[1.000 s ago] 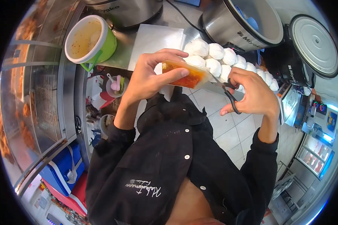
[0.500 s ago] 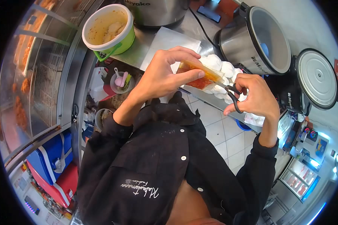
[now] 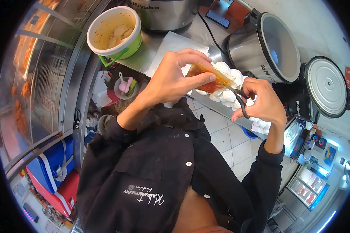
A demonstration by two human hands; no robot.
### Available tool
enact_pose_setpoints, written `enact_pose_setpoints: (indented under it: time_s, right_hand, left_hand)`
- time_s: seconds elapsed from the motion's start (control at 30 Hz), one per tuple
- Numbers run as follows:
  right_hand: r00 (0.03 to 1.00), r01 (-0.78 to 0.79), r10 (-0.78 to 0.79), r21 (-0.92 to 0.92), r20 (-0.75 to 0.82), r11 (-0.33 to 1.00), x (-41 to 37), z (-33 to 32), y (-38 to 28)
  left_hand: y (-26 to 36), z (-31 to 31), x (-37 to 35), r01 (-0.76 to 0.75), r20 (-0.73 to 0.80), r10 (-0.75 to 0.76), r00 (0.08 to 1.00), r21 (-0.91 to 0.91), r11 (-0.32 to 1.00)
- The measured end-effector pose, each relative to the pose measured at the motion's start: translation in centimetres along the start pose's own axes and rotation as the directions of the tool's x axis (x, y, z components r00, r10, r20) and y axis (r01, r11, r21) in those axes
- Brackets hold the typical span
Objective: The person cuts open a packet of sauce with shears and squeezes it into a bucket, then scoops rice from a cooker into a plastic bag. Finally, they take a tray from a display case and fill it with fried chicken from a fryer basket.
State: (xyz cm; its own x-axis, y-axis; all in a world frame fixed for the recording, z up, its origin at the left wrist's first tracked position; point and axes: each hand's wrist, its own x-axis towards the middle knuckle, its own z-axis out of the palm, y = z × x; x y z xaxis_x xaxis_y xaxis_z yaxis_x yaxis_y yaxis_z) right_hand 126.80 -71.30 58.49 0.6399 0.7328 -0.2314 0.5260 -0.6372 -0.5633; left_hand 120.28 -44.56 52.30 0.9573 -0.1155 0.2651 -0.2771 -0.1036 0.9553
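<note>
My left hand (image 3: pixel 175 77) pinches a clear sachet of red-orange sauce (image 3: pixel 206 79) between thumb and fingers. In my right hand (image 3: pixel 265 103) is a pair of black-handled scissors (image 3: pixel 242 101), with finger and thumb through the loops. The blades point left and meet the sachet's right end; whether they are open or closed there is hard to see. Behind and below the sachet lie several rounded white bundles (image 3: pixel 224 96), partly covered by the sachet and my hands. A sheet of white paper (image 3: pixel 171 44) rests on the metal counter beyond my left hand.
A green-and-white bucket (image 3: pixel 118 33) with pale food stands at the counter's left. Steel Miyako cookers (image 3: pixel 247 50) stand at the back and right, near a round lid (image 3: pixel 329 86). A phone (image 3: pixel 217 18) lies at the back. A glass display case (image 3: pixel 42 73) borders the left.
The view has shifted slightly, so the counter items sit a little lower and farther right. My hands still hold the sachet and scissors, with the blades still at the sachet's right end.
</note>
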Motion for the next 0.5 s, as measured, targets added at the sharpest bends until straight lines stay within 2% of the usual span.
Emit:
enact_pose_setpoints:
  time_s: [0.13,0.33,0.5]
  right_hand:
    - [0.996,-0.084,0.084,0.050,0.002,0.995,0.13,-0.19,-0.18]
    - [1.000,-0.020,0.021,0.057,-0.019,0.998,0.51,-0.06,-0.86]
    - [0.997,-0.062,0.067,0.091,-0.044,0.994,0.75,-0.12,-0.17]
  left_hand:
    - [-0.08,-0.13,0.35,-0.007,0.008,0.007,1.000,-0.003,1.000]
    - [0.27,-0.20,0.72,0.022,0.020,-0.022,1.000,-0.026,0.999]
    - [-0.32,-0.53,1.06,0.008,0.013,-0.008,1.000,-0.039,0.999]
